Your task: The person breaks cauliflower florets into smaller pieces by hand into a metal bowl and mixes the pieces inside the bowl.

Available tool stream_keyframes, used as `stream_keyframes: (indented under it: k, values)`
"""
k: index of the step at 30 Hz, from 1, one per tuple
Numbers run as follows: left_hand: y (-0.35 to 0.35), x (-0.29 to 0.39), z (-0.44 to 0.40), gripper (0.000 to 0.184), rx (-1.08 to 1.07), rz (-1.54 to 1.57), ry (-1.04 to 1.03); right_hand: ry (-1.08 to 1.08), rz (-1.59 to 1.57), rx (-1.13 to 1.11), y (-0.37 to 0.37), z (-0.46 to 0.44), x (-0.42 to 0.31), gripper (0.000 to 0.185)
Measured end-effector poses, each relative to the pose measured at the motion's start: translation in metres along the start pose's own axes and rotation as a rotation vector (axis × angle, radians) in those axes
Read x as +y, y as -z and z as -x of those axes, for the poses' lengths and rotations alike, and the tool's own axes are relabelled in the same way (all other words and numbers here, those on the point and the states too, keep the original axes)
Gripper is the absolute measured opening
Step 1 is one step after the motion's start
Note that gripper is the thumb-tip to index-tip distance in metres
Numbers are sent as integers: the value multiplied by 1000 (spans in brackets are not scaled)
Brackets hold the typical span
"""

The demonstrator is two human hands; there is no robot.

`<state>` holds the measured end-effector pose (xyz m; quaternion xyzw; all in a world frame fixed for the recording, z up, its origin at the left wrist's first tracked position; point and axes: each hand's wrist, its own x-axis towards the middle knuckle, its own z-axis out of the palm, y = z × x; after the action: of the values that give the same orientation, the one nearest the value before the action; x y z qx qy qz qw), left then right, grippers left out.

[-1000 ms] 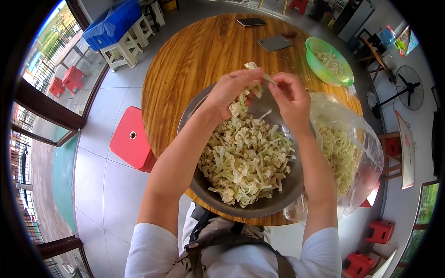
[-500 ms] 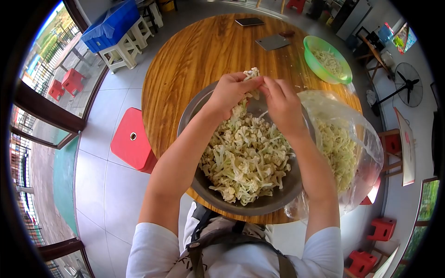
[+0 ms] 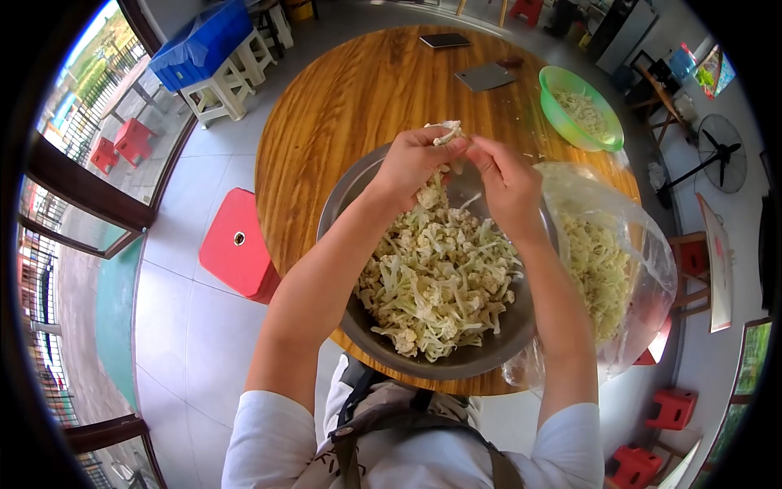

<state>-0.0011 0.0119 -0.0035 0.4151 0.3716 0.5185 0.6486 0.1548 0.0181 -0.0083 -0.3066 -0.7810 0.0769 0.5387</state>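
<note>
Over the far rim of a wide metal bowl [image 3: 513, 342], my two hands meet around a piece of cauliflower [image 3: 445, 130]. My left hand [image 3: 414, 165] is closed on it, and its pale top sticks out past the fingers. My right hand [image 3: 507, 181] pinches at the same piece with thumb and fingertips. Inside the bowl lies a heap of cauliflower florets [image 3: 440, 277], small and pale with greenish stems. Below the left hand, more cauliflower hangs down toward the heap; whether it is held or lying there I cannot tell.
Right of the bowl lies a clear plastic bag [image 3: 648, 253] of more cauliflower pieces. A green basin [image 3: 607, 134] with pale pieces, a cleaver [image 3: 486, 77] and a dark flat object [image 3: 445, 40] sit farther back on the round wooden table [image 3: 326, 114]. A red stool [image 3: 232, 253] stands at left.
The view has shifted slightly, so everything sits a little farther right. The right hand has turned a little, its fingers more apart. Both hands stay at the cauliflower piece.
</note>
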Motion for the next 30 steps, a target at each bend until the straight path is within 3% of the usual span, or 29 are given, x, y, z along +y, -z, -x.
stream_keyframes:
  k: [3, 9, 15, 18, 21, 24, 27, 30]
  values:
    - [-2, -5, -2, 19, 38, -49, -11, -509, -168, -133, 6, -3, -9, 20]
    - [-1, -2, -2, 21, 13, -96, 3, -852, -904, -118, 6, -2, 17, 24]
    - [-1, -3, -3, 24, -54, -110, -33, -1072, -1274, 23, 8, -6, 16, 22]
    - [3, -4, -3, 32, -183, -202, 44, -1032, -1331, 126, 12, -11, 18, 24]
    - [-2, -3, 3, 40, -192, -615, 158, -1071, -1426, 176, 17, -11, 30, 22]
    - [-8, 4, 9, 53, -273, -658, 201, -1055, -1413, 183, 17, -13, 27, 22]
    - [-10, 10, 7, 53, -175, -750, 250, -966, -1326, 125, 16, -12, 24, 24]
    - [1, 5, 0, 48, -125, -176, 289, -805, -1076, 7, 19, -9, 24, 29]
